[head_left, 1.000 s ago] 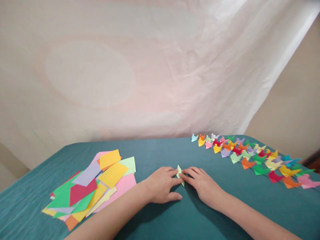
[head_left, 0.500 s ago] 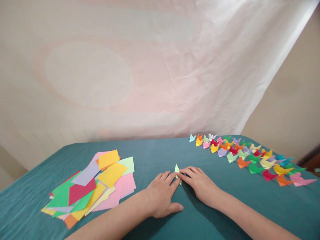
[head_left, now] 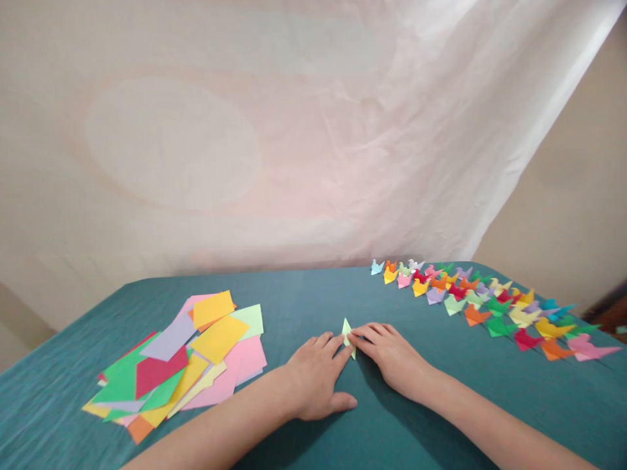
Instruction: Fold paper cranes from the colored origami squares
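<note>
Paper, pale green and folded into a narrow pointed piece (head_left: 346,326), sits on the teal worktop (head_left: 313,297), mid-width, between both hands. Far tip points away from the person; the middle is partly covered by fingers.

Left hand (head_left: 313,378): palm down, fingers spread, fingertips at the near part of the paper. Thumb sticks out sideways, well apart from it. Grip is wide, nothing clasped.

Right hand (head_left: 394,358): fingers bunched and bent, fingertips on the paper's right edge, just beside the left fingertips. Can't tell if that grip pinches the paper or only presses it; thumb is hidden.

Left side of worktop: loose overlapping pile of coloured sheets (head_left: 161,375), near the left forearm. Right side: slanting rows of small folded paper birds (head_left: 475,316), mixed colours, running to the far edge. Pale creased cloth (head_left: 294,150) hangs behind.
</note>
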Tool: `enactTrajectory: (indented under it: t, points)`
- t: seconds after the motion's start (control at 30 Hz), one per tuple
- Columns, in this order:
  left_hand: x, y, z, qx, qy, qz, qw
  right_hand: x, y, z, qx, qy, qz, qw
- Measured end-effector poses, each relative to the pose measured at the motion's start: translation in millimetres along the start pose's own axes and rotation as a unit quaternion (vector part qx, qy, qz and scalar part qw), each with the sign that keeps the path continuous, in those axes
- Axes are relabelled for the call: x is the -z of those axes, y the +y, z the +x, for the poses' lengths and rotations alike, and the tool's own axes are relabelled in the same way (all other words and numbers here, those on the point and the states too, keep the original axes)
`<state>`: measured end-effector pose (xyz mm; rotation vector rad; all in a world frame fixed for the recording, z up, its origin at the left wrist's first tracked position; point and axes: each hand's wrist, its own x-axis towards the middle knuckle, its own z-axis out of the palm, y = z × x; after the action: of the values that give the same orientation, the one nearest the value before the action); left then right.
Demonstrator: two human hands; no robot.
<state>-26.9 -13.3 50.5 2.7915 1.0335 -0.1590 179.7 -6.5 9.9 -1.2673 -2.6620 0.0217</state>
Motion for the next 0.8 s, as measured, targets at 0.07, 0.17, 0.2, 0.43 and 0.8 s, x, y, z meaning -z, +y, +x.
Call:
enactTrajectory:
  t: [0.07,0.17,0.2,0.43,0.8]
  points:
    - [3.0,-1.0,-0.5,-0.002,-0.002,0.0,1.0,0.2,-0.3,-0.1,0.0,-0.001,-0.001,1.0]
    - [5.0,-4.3,-1.1,-0.006,0.001,-0.007,1.0,-1.2,0.2,0.2,0.0,-0.001,-0.004,1.0]
    - [5.0,-5.6,-1.1,-0.007,0.003,-0.011,1.0,-1.7,0.5,0.4,0.0,0.0,-0.006,1.0]
    - [8.8,-15.0,2.6,-0.045,0.032,-0.037,0.998,-1.1,0.4,0.6,0.0,-0.001,-0.006,1.0]
    - [-5.9,-14.2,7.0,0.031,0.028,-0.007,0.999,-5.7,1.9,-1.3,0.002,0.008,0.008,1.0]
